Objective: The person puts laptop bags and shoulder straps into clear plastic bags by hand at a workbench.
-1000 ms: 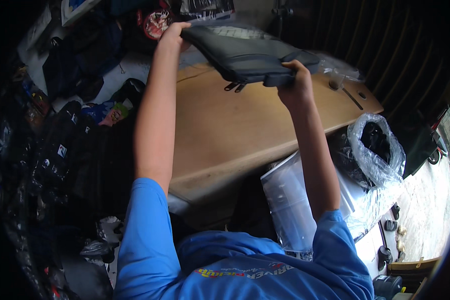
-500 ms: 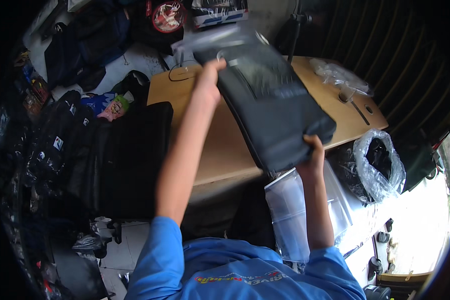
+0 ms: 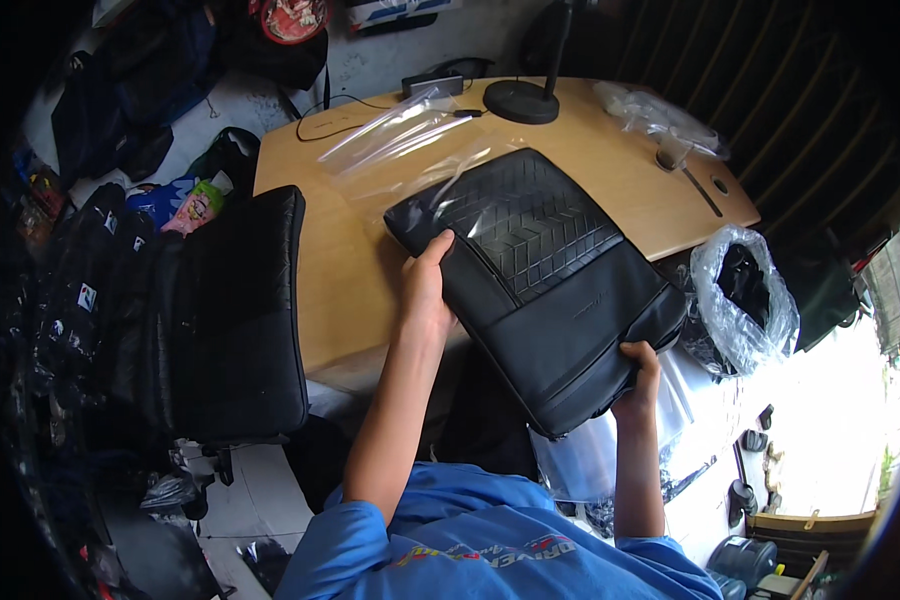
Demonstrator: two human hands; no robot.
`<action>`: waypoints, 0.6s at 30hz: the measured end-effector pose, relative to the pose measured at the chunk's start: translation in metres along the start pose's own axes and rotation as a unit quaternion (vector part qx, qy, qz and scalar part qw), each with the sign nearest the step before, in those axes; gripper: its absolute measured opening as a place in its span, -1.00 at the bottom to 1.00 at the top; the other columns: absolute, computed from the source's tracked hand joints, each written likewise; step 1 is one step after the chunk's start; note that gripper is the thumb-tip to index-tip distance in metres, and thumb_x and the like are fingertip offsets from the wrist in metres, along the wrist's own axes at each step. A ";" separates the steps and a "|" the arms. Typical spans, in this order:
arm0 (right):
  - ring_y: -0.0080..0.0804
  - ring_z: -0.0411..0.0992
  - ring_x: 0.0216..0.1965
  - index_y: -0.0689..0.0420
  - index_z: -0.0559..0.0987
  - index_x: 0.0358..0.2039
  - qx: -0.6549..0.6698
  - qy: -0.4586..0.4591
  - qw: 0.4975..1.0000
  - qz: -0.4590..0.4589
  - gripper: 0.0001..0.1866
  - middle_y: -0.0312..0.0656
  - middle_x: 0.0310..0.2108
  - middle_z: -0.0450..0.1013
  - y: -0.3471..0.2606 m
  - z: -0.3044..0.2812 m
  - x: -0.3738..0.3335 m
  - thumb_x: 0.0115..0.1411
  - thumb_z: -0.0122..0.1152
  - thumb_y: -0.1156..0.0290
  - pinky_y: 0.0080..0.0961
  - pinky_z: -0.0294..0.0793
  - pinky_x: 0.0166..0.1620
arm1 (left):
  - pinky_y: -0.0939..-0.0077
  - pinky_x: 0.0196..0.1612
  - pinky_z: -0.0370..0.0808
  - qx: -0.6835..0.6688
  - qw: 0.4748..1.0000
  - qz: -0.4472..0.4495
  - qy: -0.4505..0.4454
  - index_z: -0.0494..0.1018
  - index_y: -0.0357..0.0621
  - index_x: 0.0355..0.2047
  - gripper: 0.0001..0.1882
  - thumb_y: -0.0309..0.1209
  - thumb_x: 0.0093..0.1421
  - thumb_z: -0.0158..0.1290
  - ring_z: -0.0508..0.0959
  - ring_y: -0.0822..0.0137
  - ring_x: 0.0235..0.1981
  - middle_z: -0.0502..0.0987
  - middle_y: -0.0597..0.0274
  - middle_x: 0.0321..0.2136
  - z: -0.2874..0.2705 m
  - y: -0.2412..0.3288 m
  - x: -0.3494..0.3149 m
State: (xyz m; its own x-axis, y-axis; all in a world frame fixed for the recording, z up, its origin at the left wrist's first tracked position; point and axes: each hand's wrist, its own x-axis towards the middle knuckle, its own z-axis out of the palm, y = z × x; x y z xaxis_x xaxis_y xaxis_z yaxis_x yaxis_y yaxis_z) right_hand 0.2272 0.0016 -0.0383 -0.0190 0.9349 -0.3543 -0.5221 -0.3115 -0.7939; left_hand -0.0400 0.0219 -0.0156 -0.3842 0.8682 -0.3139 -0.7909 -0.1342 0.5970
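Observation:
A black quilted leather seat cover (image 3: 540, 280) lies flat and slanted over the near edge of a light wooden table (image 3: 360, 250). My left hand (image 3: 428, 290) grips its left edge. My right hand (image 3: 638, 375) holds its near right corner, which hangs past the table edge. An empty clear plastic bag (image 3: 400, 135) lies on the table just behind the cover.
Another black seat cover (image 3: 225, 320) stands propped at the table's left side. A black lamp base (image 3: 522, 100) and crumpled plastic (image 3: 650, 110) sit at the table's far edge. A clear bag with dark goods (image 3: 745, 300) is at the right. Bags and packages crowd the floor at left.
The seat cover came down from being held up in the air and turned flat onto the table. Both hands lowered with it toward me.

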 end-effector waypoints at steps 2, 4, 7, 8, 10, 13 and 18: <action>-0.30 0.49 -0.47 0.30 0.40 -0.26 0.013 0.006 1.000 0.006 -0.70 -0.08 -0.45 0.44 0.001 -0.003 0.002 -0.05 0.01 0.46 -0.41 0.58 -0.36 | 0.38 -0.27 0.55 0.014 1.000 0.000 -0.007 0.43 -0.21 -0.31 -0.81 -0.39 0.11 0.11 0.56 0.30 -0.41 0.52 0.20 -0.43 -0.003 0.000 0.001; -0.30 0.49 -0.49 0.30 0.41 -0.27 0.011 0.025 1.000 0.001 -0.71 -0.09 -0.46 0.43 -0.005 0.002 0.000 -0.05 0.00 0.48 -0.42 0.58 -0.37 | 0.39 -0.23 0.54 0.016 0.999 0.003 -0.027 0.44 -0.21 -0.28 -0.80 -0.40 0.11 0.10 0.57 0.29 -0.38 0.54 0.18 -0.38 -0.009 -0.002 0.001; -0.29 0.49 -0.50 0.29 0.40 -0.27 0.010 0.010 1.000 0.005 -0.72 -0.09 -0.45 0.42 -0.010 -0.001 0.006 -0.06 0.00 0.50 -0.42 0.58 -0.38 | 0.40 -0.19 0.54 -0.045 0.998 -0.035 -0.041 0.44 -0.23 -0.25 -0.79 -0.39 0.14 0.08 0.57 0.30 -0.35 0.55 0.17 -0.34 -0.024 -0.008 0.004; -0.28 0.49 -0.50 0.31 0.40 -0.26 0.014 0.006 1.000 0.009 -0.70 -0.08 -0.44 0.42 -0.011 0.000 0.006 -0.07 0.00 0.51 -0.42 0.58 -0.39 | 0.43 -0.17 0.53 -0.035 0.997 -0.066 -0.007 0.45 -0.21 -0.23 -0.78 -0.34 0.17 0.07 0.57 0.31 -0.33 0.56 0.18 -0.31 -0.033 -0.006 0.007; -0.28 0.49 -0.50 0.32 0.40 -0.24 0.022 0.013 1.000 0.003 -0.68 -0.08 -0.43 0.42 -0.015 -0.006 0.002 -0.07 -0.01 0.52 -0.41 0.58 -0.40 | 0.48 -0.23 0.52 0.135 0.989 -0.029 -0.049 0.46 -0.17 -0.22 -0.73 -0.24 0.19 0.09 0.57 0.38 -0.33 0.56 0.23 -0.32 -0.050 0.006 -0.005; -0.29 0.49 -0.50 0.34 0.38 -0.21 0.013 0.016 0.999 -0.027 -0.64 -0.08 -0.44 0.41 -0.021 -0.009 0.000 -0.10 -0.01 0.54 -0.42 0.58 -0.40 | 0.35 -0.35 0.50 0.714 0.616 0.291 0.162 0.44 -0.40 -0.22 -0.65 -0.28 0.19 0.03 0.61 0.19 -0.45 0.57 -0.07 -0.57 -0.037 0.041 -0.034; -0.32 0.46 -0.51 0.34 0.37 -0.20 -0.026 0.004 0.999 -0.036 -0.61 -0.10 -0.44 0.39 -0.018 -0.016 0.003 -0.14 0.00 0.56 -0.43 0.55 -0.43 | 0.28 -0.27 0.45 0.698 0.503 0.454 -0.232 0.46 -0.23 -0.16 -0.77 -0.47 0.20 -0.06 0.54 -0.07 -0.35 0.55 -0.05 -0.39 0.092 0.041 0.041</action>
State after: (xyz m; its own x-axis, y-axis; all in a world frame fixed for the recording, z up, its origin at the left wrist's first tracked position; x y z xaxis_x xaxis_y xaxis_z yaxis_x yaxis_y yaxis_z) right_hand 0.2502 0.0077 -0.0330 0.0248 0.9540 -0.2989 -0.4770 -0.2514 -0.8422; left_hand -0.0443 0.0958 0.0634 0.1230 0.8134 0.5686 0.8403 -0.3901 0.3764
